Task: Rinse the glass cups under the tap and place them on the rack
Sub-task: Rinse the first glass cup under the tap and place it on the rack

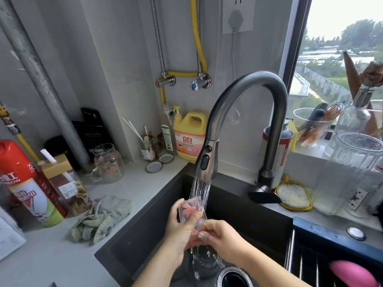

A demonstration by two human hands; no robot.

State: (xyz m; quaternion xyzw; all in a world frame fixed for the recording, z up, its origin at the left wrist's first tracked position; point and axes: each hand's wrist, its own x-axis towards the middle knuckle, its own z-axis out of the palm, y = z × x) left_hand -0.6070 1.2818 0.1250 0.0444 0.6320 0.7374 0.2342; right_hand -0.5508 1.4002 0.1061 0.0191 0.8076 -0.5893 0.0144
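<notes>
Water streams in thin jets from the spray head of a tall, arched grey metal tap (246,112) into a deep dark sink (157,206). Under the stream, a person holds a clear glass cup with pink flower decorations (191,210), tilted so its open mouth points up toward the spray head. The left hand (182,226) is wrapped around the side of the cup, fingers curled onto the glass. The right hand (221,237) closes on the cup's lower end, thumb and fingertips pressed against it. Water runs off below the hands toward the round metal drain (235,277).

A second clear glass cup with a handle and the same pink flowers (107,163) stands upright on the pale grey tabletop (51,245) to the left of the sink, well apart from the hands. Nearer the sink edge lies a crumpled grey-green cloth (101,219). A yellow dish soap bottle with a pink label (189,136) stands against the wall behind the sink. At the lower right, a dark rack with metal bars (306,257) sits over the sink, with a pink rounded object (352,273) on it.
</notes>
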